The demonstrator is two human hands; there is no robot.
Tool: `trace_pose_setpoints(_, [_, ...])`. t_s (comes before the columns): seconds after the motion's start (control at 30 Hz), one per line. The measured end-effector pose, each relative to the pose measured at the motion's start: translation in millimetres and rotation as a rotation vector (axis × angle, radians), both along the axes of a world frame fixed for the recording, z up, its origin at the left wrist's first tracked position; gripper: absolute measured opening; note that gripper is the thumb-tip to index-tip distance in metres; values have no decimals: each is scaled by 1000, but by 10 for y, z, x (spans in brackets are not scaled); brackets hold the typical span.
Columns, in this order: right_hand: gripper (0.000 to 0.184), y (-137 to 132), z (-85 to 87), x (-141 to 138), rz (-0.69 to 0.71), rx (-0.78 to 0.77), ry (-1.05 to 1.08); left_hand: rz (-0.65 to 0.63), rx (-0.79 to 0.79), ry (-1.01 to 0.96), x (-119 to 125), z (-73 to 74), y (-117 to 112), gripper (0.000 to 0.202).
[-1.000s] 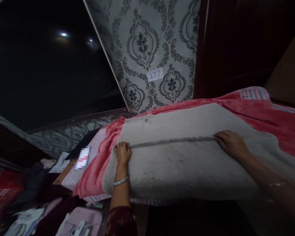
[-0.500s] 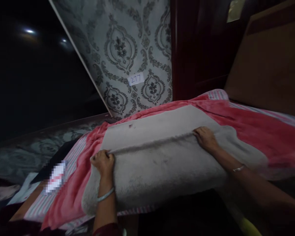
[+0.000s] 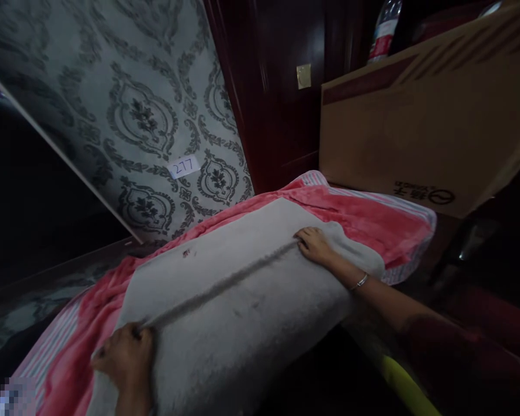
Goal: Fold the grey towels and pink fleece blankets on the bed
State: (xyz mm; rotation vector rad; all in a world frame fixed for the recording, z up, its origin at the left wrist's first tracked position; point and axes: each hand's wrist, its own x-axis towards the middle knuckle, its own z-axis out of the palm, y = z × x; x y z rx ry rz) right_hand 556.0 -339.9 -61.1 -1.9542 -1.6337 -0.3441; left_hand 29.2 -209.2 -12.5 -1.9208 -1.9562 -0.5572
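Observation:
A light grey, plush-looking mat [image 3: 242,312] lies over a pink blanket [image 3: 355,222]. Its near part is folded over, and the fold's edge runs slantwise between my hands with a dark shadow beneath it. At the left end of that edge, my left hand [image 3: 127,361] is closed on the mat, slightly blurred. My right hand [image 3: 314,245] pinches the same edge at its far right end, fingers bent over it. A small dark reddish mark shows on the mat's flat far part. Fingertips of both hands are partly hidden.
A large cardboard box [image 3: 398,127] stands at the back right, with a plastic bottle [image 3: 382,34] behind its top edge. Patterned wallpaper [image 3: 143,115] bears a paper label [image 3: 184,166] reading 277. Something yellow-green [image 3: 405,384] shows low on the right.
My view has turned to the right, bringing more of the box and the bottle into sight. Both hands keep their hold on the mat's folded edge.

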Motion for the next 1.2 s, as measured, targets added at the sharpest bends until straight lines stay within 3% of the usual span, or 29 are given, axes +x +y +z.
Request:
trace_pose_setpoints(0.27, [48, -312, 0, 569, -185, -99, -30, -17, 5, -16, -19, -35, 34, 35])
trace_pose_setpoints(0.37, [44, -319, -24, 683, -227, -121, -33, -25, 9, -20, -7, -20, 15, 31])
trace_pose_setpoints(0.5, [34, -280, -75, 732, -281, -98, -20, -9, 4, -20, 7, 6, -7, 31])
trace_pose_setpoints(0.77, [37, -293, -179, 748, -366, 46, 3, 29, 65, -51, -4, -33, -4, 37])
trace_pose_setpoints(0.93, [34, -310, -199, 772, -353, 81, 12, 24, 48, -99, 19, -54, -2, 38])
trace_pose_setpoints(1.2, [41, -356, -346, 893, -291, 70, 15, -50, 15, -96, 44, -70, -114, 20])
